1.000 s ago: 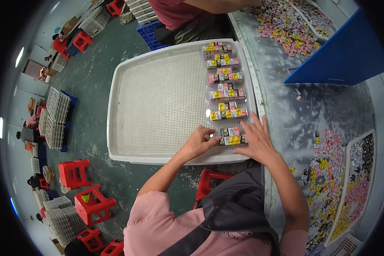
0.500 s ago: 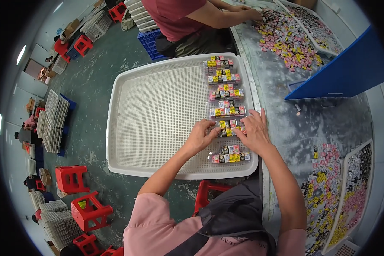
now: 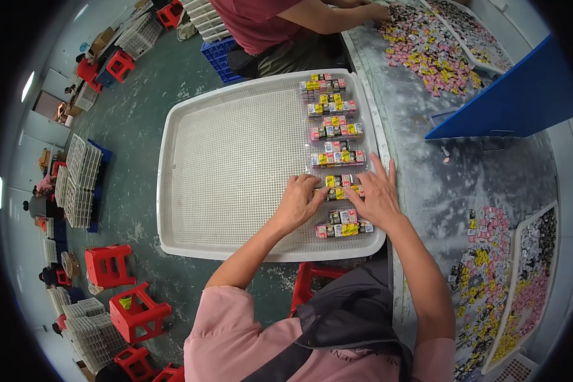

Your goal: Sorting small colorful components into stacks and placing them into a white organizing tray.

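A clear plastic pack of small coloured cubes [image 3: 342,181], in yellow, black, pink and white, lies in the large white mesh tray [image 3: 235,159]. My left hand [image 3: 298,202] grips its left end, thumb toward the cubes and fingers curled. At the opposite end my right hand [image 3: 377,196] presses with its thumb, its other fingers stretched along the pack's right side. Just nearer to me sits another such pack [image 3: 344,228], close to the held one. Several similar packs run in a column beyond it, the closest being a pack [image 3: 339,158] at my fingertips.
Right of the tray stands a grey worktable [image 3: 490,178] with heaps of loose coloured pieces [image 3: 484,274] and a blue divider panel [image 3: 509,95]. A co-worker in a red shirt [image 3: 254,22] works at the far side. Red stools [image 3: 137,312] stand on the green floor at left.
Both hands stay on the same pack, which has shifted slightly toward the nearest one, narrowing the gap. The whole view has moved a little.
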A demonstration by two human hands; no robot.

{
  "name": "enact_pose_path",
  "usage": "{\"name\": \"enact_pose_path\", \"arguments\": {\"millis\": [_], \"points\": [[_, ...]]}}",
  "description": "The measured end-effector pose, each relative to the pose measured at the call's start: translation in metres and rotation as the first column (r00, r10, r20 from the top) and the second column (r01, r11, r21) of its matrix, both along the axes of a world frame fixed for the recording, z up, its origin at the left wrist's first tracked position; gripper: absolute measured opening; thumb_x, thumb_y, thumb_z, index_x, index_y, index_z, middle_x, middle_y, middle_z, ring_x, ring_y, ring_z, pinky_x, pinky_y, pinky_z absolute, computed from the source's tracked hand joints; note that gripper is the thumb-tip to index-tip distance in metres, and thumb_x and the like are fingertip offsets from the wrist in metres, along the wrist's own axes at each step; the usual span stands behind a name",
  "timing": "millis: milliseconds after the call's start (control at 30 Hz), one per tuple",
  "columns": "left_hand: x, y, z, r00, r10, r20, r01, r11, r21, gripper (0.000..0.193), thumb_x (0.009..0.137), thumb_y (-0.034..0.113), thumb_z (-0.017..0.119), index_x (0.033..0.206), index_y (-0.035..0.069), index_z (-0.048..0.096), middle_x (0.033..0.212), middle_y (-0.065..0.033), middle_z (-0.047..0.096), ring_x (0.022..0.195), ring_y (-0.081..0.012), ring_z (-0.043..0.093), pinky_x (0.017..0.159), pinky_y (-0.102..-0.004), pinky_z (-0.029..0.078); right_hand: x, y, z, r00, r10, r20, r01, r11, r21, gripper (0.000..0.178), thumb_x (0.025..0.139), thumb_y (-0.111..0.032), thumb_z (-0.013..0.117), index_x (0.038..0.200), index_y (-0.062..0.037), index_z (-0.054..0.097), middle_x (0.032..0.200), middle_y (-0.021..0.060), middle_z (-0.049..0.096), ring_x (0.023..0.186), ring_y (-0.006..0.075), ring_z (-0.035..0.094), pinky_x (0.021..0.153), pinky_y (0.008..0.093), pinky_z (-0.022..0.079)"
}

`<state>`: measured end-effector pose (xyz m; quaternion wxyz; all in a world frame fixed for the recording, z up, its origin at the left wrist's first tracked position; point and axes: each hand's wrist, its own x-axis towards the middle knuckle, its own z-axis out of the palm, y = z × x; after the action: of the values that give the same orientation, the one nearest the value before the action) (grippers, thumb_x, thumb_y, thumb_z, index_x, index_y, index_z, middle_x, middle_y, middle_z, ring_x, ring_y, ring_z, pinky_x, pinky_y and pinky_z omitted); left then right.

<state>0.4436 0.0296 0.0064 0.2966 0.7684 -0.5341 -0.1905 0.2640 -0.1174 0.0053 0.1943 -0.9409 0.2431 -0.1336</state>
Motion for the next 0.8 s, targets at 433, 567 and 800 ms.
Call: {"name": "enact_pose_path", "arguments": {"millis": [433,567,800], "points": [[0.035,-0.028,-0.01,0.942,0.25,-0.226,-0.296,0.934,-0.2,0.049,0.1,0.038,0.06,0.123,-0.006,0.054,0.102,-0.0163,0.064,0.096,-0.0237,0.063,0.083,-0.0368,0.052,0.025,-0.036,0.005,0.964,-0.153,0.218,0.134,0.986,0.099,0.033,0.092,-0.03,0.065,0.108,-0.0006,0.059,0.112,0.0198,0.062,0.129,0.0412,0.047,0.118,0.0569,0.021],[0.034,-0.038,-0.019,0.904,0.199,-0.378,-0.245,0.967,-0.076,0.051,0.097,0.034,0.063,0.122,-0.01,0.056,0.112,-0.0237,0.063,0.1,-0.0299,0.061,0.084,-0.0401,0.051,0.039,-0.04,-0.001,0.99,-0.109,0.085,0.11,0.994,-0.006,0.038,0.094,-0.032,0.063,0.113,0.0005,0.059,0.117,0.0191,0.062,0.133,0.0415,0.043,0.118,0.0571,0.019],[0.034,-0.035,-0.018,0.956,0.192,-0.222,-0.209,0.977,-0.054,0.05,0.099,0.03,0.062,0.128,-0.011,0.054,0.112,-0.0245,0.064,0.106,-0.0304,0.063,0.091,-0.0408,0.051,0.043,-0.042,-0.004,0.995,-0.088,-0.041,0.087,0.996,-0.011,0.043,0.096,-0.037,0.06,0.116,0.0006,0.062,0.118,0.018,0.064,0.142,0.0402,0.033,0.121,0.0574,0.01]]}}
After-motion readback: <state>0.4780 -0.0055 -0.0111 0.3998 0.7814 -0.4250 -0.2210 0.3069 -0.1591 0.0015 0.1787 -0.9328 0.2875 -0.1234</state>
